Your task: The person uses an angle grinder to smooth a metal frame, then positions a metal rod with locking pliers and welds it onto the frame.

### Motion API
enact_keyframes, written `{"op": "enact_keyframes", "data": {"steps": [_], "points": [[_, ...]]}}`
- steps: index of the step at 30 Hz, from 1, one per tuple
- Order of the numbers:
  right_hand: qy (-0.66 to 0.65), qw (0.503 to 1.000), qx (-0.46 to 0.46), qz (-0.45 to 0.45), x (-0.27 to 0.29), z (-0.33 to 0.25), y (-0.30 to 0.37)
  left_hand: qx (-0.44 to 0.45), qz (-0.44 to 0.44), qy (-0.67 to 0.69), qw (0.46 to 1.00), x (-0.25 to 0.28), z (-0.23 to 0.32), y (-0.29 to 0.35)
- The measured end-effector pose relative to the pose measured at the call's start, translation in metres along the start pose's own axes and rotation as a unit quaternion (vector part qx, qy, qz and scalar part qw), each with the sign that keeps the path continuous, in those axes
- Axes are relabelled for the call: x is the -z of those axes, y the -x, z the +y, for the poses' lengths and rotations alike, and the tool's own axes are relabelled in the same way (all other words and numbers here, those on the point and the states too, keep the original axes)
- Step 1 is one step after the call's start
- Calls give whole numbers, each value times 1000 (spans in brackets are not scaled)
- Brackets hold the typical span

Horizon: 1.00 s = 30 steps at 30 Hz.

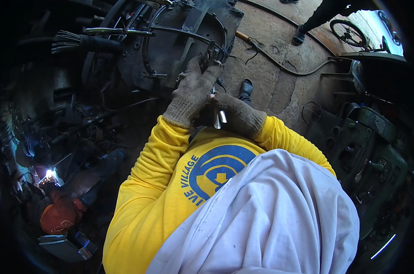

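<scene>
My left hand (192, 89), in a brown knit glove, reaches to the near right edge of a dark metal plate (170, 50). Its fingers are bent around a part by the curved metal rod (184, 32), but what they grip is hidden. Close beside it, my right hand (241, 114), gloved too, is closed around pliers (219, 118); two shiny handle ends stick out toward my body. The pliers' jaws are hidden by the gloves. Long-handled locking pliers (118, 31) lie across the plate's left side, their jaws at the rod.
A frayed wire bundle (67, 42) juts in at the left. At lower left, a person in an orange cap (56, 219) works beside a bright welding arc (50, 174). A hose (284, 68) crosses the floor. Green machinery (376, 150) stands at right; another person's foot (298, 35) is beyond.
</scene>
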State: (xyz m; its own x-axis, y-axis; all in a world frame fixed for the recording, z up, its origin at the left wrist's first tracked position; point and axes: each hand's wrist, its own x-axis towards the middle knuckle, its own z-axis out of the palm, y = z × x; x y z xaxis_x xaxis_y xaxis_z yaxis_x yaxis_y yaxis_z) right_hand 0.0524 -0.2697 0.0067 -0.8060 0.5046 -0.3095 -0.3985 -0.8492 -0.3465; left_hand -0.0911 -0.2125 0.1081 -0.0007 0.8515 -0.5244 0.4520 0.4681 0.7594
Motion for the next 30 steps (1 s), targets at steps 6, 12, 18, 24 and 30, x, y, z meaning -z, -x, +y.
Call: {"op": "enact_keyframes", "data": {"steps": [6, 12, 18, 24, 30], "points": [[253, 955, 152, -10, 23, 12, -4, -31, -26, -74, 996, 10, -20, -7], [457, 849, 263, 3, 56, 34, -14, -9, -42, -216, 975, 18, -16, -13], [528, 795, 297, 24, 50, 28, -20, -122, -53, -319, 938, 18, -40, -22], [611, 719, 322, 79, 17, -15, -2, -157, -13, -303, 940, 14, -26, -19], [626, 675, 381, 87, 19, -23, -9, -111, -20, -229, 967, 13, -23, -28]]}}
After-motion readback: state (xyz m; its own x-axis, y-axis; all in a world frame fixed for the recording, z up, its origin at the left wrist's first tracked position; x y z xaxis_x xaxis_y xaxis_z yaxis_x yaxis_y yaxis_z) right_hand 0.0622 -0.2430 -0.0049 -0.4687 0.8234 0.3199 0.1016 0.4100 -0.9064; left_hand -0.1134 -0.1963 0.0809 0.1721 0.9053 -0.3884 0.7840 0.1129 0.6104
